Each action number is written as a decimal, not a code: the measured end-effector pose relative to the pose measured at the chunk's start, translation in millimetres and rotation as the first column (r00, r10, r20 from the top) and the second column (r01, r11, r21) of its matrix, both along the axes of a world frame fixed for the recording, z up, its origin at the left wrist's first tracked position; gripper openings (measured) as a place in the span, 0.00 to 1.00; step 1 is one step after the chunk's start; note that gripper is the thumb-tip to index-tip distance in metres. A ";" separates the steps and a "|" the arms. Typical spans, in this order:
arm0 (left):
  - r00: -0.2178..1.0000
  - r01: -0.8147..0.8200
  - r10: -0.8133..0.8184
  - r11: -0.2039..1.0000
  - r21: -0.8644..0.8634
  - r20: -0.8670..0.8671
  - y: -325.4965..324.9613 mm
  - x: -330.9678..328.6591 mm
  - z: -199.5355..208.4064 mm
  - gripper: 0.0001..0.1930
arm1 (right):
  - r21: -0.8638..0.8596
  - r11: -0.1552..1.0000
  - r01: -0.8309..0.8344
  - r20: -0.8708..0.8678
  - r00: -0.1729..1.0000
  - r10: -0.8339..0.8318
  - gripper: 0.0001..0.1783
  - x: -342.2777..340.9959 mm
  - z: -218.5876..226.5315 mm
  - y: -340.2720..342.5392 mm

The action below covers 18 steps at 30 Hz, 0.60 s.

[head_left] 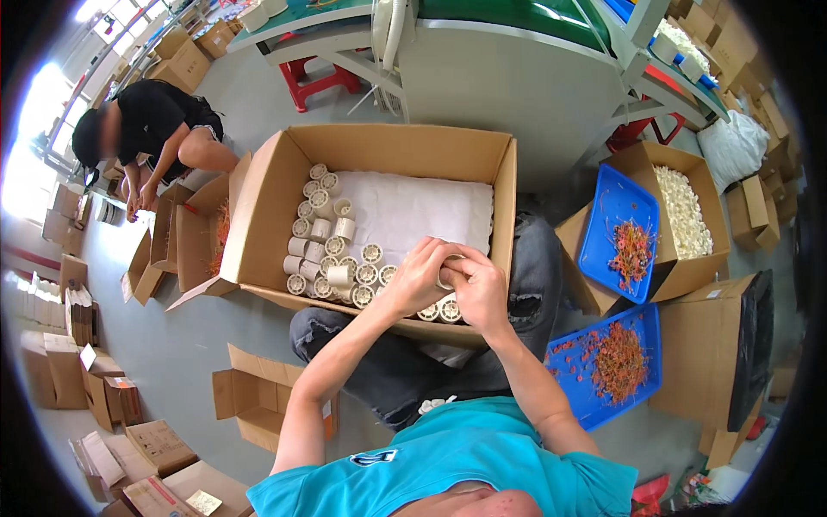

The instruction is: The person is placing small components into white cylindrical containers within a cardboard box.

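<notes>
My two hands meet over the near right part of a large open cardboard box. The fingers of my left hand and my right hand close round a cream-white round plastic piece, which they mostly hide. Below them, several cream plastic spools with spoked ends lie along the box's near side. More of these cylinders are piled on the left of the box, some upright, some on their sides. A white sheet covers the rest of its bottom.
On my right are two blue trays with red-orange wired parts, and a carton of small cream pieces. A grey-green workbench stands ahead. At the left a person crouches by open cartons. An opened carton lies near my left knee.
</notes>
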<state>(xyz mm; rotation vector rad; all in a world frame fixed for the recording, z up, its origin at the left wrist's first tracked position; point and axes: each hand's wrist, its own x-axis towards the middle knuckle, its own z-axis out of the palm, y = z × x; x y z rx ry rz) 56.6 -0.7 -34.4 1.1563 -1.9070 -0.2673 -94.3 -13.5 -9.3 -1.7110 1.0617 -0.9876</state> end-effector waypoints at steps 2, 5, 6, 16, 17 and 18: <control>0.998 0.003 -0.006 0.999 0.043 0.055 -12.4 4.0 12.1 0.28 | 0.002 1.000 -0.015 -0.033 0.999 0.015 0.12 -7.1 2.4 -8.6; 1.000 -0.012 0.011 0.999 0.042 0.010 -55.4 16.0 38.2 0.33 | -0.115 0.976 0.186 0.120 0.978 -0.172 0.15 -37.1 0.5 -21.4; 1.000 -0.027 0.027 0.999 -0.029 -0.002 -80.8 25.8 49.2 0.36 | -0.164 0.956 0.243 0.047 0.970 -0.239 0.16 -48.7 -3.0 -27.3; 0.860 -0.422 0.503 0.796 -0.434 0.086 -404.4 55.5 165.1 0.34 | -0.400 0.858 0.324 -0.449 0.746 -0.491 0.30 -96.9 -75.4 -37.0; 0.846 -0.451 0.520 0.817 -0.360 0.120 -425.1 51.3 172.2 0.32 | -0.420 0.841 0.340 -0.450 0.727 -0.519 0.30 -98.9 -77.7 -37.4; 0.882 -0.432 0.461 0.872 -0.230 0.094 -431.1 26.8 175.9 0.20 | -0.413 0.833 0.368 -0.464 0.702 -0.540 0.30 -105.7 -79.9 -38.3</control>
